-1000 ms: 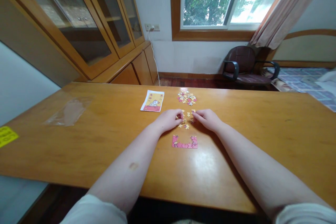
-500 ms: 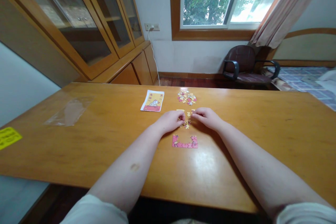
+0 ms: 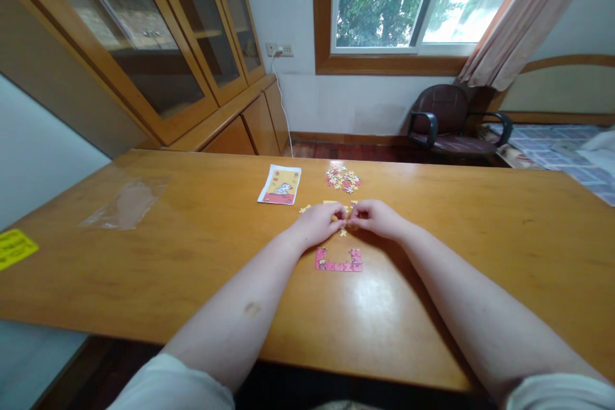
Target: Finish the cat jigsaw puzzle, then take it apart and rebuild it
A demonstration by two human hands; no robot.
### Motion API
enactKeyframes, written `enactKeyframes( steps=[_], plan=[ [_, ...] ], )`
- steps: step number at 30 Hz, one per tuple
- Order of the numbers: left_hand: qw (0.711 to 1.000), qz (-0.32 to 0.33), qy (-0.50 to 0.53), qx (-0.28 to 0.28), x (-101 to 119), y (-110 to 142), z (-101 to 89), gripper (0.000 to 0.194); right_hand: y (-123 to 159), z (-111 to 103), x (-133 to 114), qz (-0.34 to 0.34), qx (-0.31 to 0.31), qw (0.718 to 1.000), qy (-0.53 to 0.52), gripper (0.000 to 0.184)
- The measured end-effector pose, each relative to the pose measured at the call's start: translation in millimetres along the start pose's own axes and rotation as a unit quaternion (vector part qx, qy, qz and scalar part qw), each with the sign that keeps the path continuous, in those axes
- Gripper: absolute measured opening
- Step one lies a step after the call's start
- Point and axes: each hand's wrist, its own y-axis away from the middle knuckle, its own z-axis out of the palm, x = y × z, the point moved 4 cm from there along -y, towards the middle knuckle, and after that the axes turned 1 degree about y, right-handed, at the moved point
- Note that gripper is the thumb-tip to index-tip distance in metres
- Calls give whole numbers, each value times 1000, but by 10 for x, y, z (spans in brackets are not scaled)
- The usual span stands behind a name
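Note:
My left hand (image 3: 323,224) is closed in a pinch over the small puzzle pieces in the middle of the table. Its fingertips almost meet those of my right hand (image 3: 377,218), also pinched. A puzzle piece between the fingertips is mostly hidden. Just below them lies a loose yellow piece (image 3: 343,232), and another yellow piece (image 3: 305,209) rests left of my left hand. Yellow joined pieces (image 3: 331,202) show partly behind the fingers. Nearer to me is a pink U-shaped section of joined puzzle (image 3: 339,266).
A heap of loose puzzle pieces (image 3: 343,179) lies near the far edge. Left of it is a picture card (image 3: 280,184) with a white animal on yellow and pink. A clear plastic bag (image 3: 127,205) and a yellow label (image 3: 16,248) are at the left of the wooden table (image 3: 432,346).
My left hand has moved right, and its fingertips have come close to my right hand's. A yellow piece now shows left of my left hand. The pink section stays in place.

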Motion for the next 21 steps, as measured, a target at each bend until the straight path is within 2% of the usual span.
enactKeyframes(
  steps=[3, 6, 9, 14, 16, 21],
  plan=[
    [998, 31, -53, 8, -3, 8, -9, 27, 17, -96, 78, 43, -24, 999, 1, 27],
    [993, 52, -109, -18, -20, 26, 24, 31, 27, -161, 147, 79, -42, 995, 37, 24],
    [991, 46, -119, -33, -43, 36, 51, 30, 17, -161, 167, 73, -48, 993, 77, 22],
    [994, 39, -102, -27, -82, 23, 33, 25, -15, -111, 185, 55, -29, 989, 135, 18],
    [996, 37, -87, -4, -116, 10, -11, 25, -25, -94, 191, 49, -26, 987, 154, 17],
    [992, -13, -72, 100, -229, -14, -177, 27, -46, -81, 174, 22, -9, 979, 203, 14]
  ],
)
